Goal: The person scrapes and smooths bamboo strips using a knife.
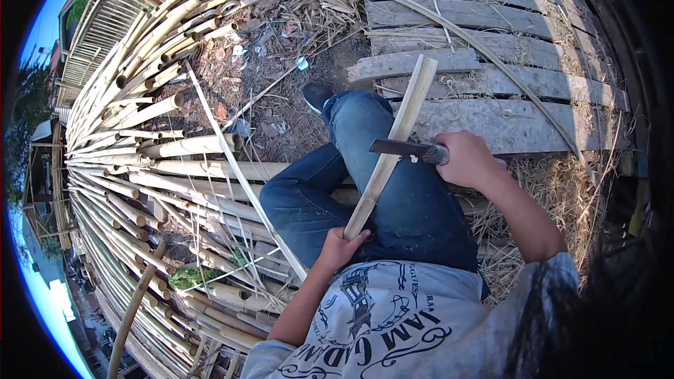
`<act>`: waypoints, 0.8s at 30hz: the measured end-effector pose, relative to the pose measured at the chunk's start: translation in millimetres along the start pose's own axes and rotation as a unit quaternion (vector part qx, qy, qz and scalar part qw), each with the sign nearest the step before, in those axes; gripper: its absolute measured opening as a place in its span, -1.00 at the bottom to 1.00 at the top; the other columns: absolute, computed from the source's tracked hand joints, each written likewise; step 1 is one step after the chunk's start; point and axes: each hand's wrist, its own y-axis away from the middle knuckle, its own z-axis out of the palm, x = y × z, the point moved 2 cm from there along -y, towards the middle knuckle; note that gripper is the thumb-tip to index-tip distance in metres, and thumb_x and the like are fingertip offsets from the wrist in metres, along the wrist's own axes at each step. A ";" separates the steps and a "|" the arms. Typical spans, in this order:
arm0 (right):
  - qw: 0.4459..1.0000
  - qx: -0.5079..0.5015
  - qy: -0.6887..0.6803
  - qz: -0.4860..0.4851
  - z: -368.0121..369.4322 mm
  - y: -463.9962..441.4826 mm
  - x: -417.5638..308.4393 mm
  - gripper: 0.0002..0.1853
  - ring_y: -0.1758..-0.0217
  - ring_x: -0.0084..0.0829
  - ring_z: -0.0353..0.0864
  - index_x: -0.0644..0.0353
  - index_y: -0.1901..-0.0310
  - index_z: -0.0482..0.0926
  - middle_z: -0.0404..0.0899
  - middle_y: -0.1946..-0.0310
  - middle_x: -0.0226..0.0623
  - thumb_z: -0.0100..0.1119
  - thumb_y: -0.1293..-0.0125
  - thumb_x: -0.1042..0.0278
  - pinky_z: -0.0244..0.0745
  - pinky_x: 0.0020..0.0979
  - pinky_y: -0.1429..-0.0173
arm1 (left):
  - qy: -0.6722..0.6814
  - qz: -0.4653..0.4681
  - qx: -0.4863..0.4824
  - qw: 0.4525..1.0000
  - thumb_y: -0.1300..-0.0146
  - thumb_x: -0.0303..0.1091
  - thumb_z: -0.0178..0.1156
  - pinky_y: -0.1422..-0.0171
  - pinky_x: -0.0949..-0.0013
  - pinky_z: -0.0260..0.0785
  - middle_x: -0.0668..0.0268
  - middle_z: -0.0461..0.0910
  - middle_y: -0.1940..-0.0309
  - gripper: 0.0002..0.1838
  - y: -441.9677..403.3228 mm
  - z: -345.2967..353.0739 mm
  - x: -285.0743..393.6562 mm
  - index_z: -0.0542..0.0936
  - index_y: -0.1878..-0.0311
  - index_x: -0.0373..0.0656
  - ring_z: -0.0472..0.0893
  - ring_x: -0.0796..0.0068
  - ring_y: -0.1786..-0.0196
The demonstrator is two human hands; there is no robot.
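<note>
A split bamboo strip (406, 123) lies slantwise across my jeans, its far end out past my knee. My left hand (344, 248) is closed around the strip's near end, close to my waist. In my right hand (465, 159) is the handle of a knife with a broad dark blade (393, 147). The blade crosses the strip around its middle, over my thigh. Whether the edge bites into the bamboo I cannot tell.
Many bamboo poles (175, 147) are stacked to the left. Weathered wooden planks (491, 119) lie ahead on the right, with a long thin bamboo strip across them. Shavings (554, 217) and litter cover the ground. Another pale strip (232, 154) leans beside my left knee.
</note>
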 end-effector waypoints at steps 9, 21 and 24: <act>0.998 0.038 -0.054 -0.013 28.2 8.4 -13.0 -0.80 0.28 0.16 0.59 0.20 0.33 0.62 0.59 0.46 0.10 0.09 0.04 0.41 0.50 0.04 0.11 | 0.006 -0.009 -0.010 1.000 -0.24 -0.18 0.37 0.41 0.48 0.34 0.40 0.57 0.62 -0.63 3.2 -2.5 -1.1 0.65 0.44 -0.37 0.42 0.71 0.51; 0.973 0.185 -0.134 0.034 51.8 19.9 -4.4 -0.77 0.32 0.13 0.59 0.23 0.32 0.62 0.57 0.50 0.09 0.11 0.07 0.44 0.52 -0.02 0.15 | 0.281 -0.138 -0.333 0.890 -0.46 0.12 -0.04 0.52 0.56 -0.02 0.54 0.19 0.64 -0.49 -12.2 -16.6 -11.2 0.40 0.45 -0.11 0.15 0.69 0.59; 0.974 0.186 -0.128 0.027 51.5 19.4 -1.0 -0.78 0.31 0.14 0.59 0.23 0.32 0.62 0.57 0.50 0.10 0.12 0.06 0.43 0.51 -0.03 0.15 | 0.267 -0.164 -0.326 0.892 -0.47 0.10 -0.04 0.57 0.56 -0.07 0.57 0.17 0.63 -0.55 -7.3 -15.0 -7.7 0.31 0.44 -0.01 0.11 0.71 0.61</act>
